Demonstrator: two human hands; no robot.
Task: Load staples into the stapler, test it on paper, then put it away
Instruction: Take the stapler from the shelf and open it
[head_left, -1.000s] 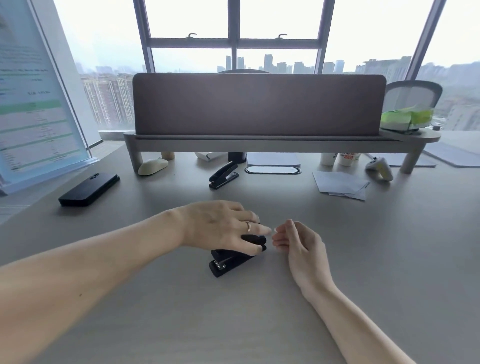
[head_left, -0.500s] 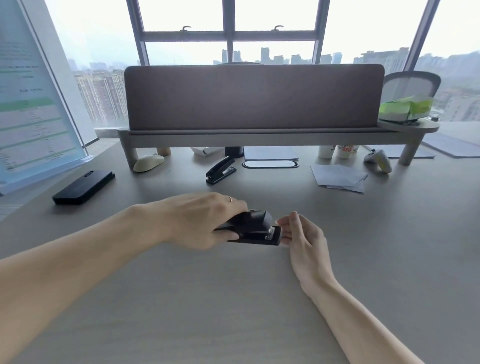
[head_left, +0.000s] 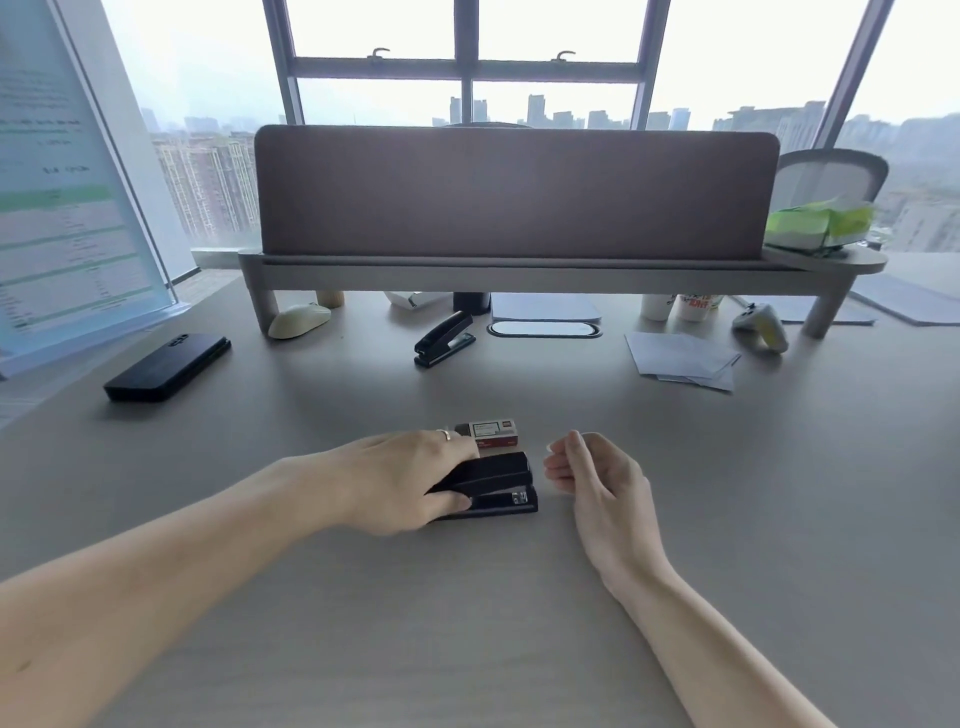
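Note:
A black stapler (head_left: 498, 486) lies flat on the grey desk with its front end pointing right. My left hand (head_left: 410, 480) grips its rear, fingers over the top and thumb along the near side. Right behind it sits a small red and white staple box (head_left: 491, 432). My right hand (head_left: 592, 475) hovers just to the right of the stapler's nose, fingers loosely curled, holding nothing and not touching it. A few loose sheets of white paper (head_left: 680, 358) lie at the back right of the desk.
A second black stapler (head_left: 444, 339) stands half open near the back. A black phone (head_left: 167, 367) lies at left, a cream mouse (head_left: 298, 320) under the desk shelf (head_left: 519, 275), a game controller (head_left: 761, 326) and cups at right, a standing sign (head_left: 67, 208) far left.
The stapler went from lifted in my left hand to lying flat on the desk. My right hand pulled slightly away from its nose. The staple box has come into view behind it.

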